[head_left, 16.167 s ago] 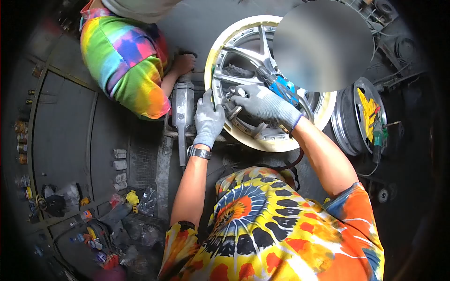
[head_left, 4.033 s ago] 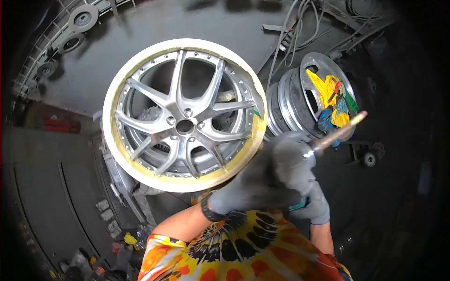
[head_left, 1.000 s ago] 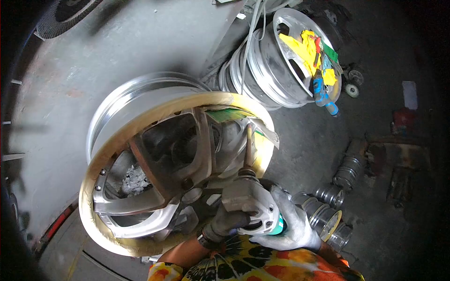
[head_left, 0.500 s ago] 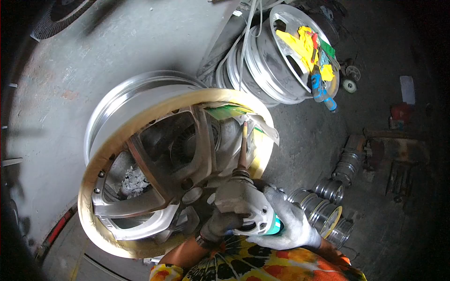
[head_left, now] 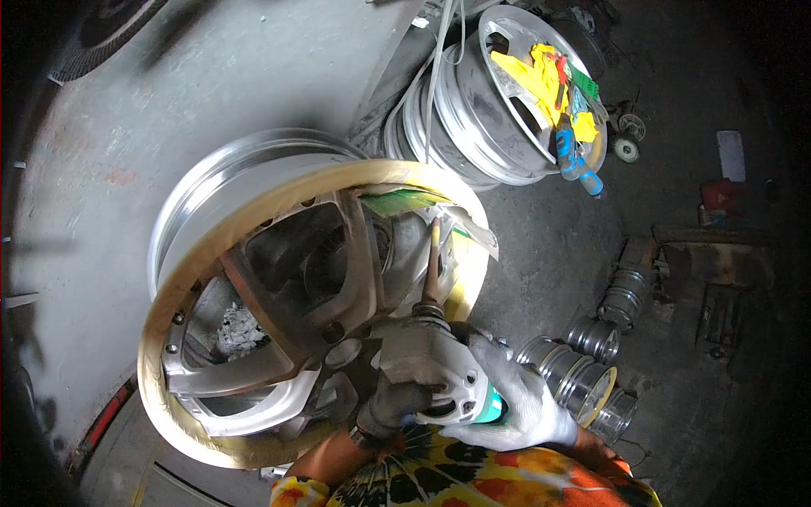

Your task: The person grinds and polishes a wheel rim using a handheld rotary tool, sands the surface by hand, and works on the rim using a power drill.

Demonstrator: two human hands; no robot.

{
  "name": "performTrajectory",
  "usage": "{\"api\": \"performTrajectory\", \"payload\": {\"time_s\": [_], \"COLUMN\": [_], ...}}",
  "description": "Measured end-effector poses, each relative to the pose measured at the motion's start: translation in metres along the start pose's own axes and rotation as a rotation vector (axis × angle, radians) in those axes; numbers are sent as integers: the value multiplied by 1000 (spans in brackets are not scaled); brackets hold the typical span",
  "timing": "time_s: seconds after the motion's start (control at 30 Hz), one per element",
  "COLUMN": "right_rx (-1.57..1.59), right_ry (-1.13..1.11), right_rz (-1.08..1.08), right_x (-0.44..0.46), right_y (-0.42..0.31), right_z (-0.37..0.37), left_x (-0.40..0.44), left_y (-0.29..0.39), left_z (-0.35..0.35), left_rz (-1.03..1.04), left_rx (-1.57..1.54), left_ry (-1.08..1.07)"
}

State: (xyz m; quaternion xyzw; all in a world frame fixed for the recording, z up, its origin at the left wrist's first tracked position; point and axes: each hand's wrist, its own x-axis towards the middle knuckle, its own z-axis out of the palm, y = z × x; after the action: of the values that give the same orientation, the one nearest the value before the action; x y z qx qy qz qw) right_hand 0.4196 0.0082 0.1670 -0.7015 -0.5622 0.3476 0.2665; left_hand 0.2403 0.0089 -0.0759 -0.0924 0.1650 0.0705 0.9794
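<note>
Both gloved hands hold a power grinder (head_left: 422, 357) with a grey head, a green body and a long tapered bit (head_left: 434, 258). My left hand (head_left: 395, 407), in a dark glove, is closed around the side of its body. My right hand (head_left: 519, 397), in a light grey glove, wraps its green rear part. The bit points away from me, its tip over the spokes near the right edge of an alloy wheel (head_left: 245, 390). Tan masking tape (head_left: 159, 372) covers the wheel's outer lip. Green-and-white masking paper (head_left: 401, 199) sticks up at the far edge, partly torn.
Stacked bare rims (head_left: 460, 118) stand beyond, topped with a yellow cloth (head_left: 515, 76) and blue-handled tools (head_left: 566, 152). More rims (head_left: 566, 372) lie on the floor at right. A cable (head_left: 435, 93) hangs near the stack. A tyre (head_left: 101, 34) is at upper left.
The whole view has shifted slightly left. The grinder has shifted a little left with it, and both hands keep the same hold.
</note>
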Motion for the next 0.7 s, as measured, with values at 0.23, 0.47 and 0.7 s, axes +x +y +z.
{"api": "performTrajectory", "payload": {"time_s": [0.23,0.47,0.7], "right_rx": [25,28,25], "right_ry": [1,3,9], "right_rz": [15,-33,13], "right_x": [-1,-1,-2], "right_y": [-1,3,1], "right_z": [1,0,1], "left_x": [-14,-22,-1], "left_y": [27,37,12], "left_z": [58,68,24], "left_rz": [292,204,345], "left_rx": [52,398,926], "left_ry": [-144,-4,70]}}
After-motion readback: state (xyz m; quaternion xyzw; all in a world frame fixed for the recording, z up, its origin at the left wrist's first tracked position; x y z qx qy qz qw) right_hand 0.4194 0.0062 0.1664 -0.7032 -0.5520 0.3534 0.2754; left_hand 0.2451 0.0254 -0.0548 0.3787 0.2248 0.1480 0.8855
